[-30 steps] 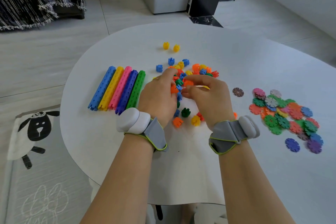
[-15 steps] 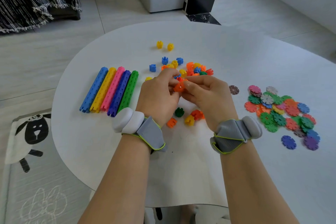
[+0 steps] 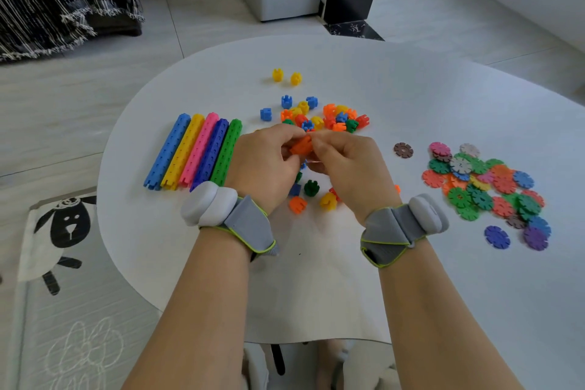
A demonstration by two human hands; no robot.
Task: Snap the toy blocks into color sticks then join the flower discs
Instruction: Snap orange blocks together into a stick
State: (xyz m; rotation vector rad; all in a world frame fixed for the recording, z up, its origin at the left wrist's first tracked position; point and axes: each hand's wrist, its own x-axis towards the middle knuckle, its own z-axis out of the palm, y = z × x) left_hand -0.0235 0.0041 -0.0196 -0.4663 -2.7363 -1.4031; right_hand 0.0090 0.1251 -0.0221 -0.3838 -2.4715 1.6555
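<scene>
Blocks (image 3: 300, 146) orange | pinched: L hand (image 3: 262, 168), R hand (image 3: 346, 168) | join hidden

Centre frame: orange blocks (image 3: 300, 146) mostly covered by fingers of left hand (image 3: 262, 165) and right hand (image 3: 348, 165), count unreadable; near end of green stick (image 3: 226, 152) hidden behind left wrist band (image 3: 247, 222); tabletop (image 3: 522, 294) cut by right and bottom edges; disc pile (image 3: 484, 187) overlaps, lower discs covered.

Orange block (image 3: 301, 146); white table (image 3: 348, 66); black-white sheep mat (image 3: 65, 225).
</scene>
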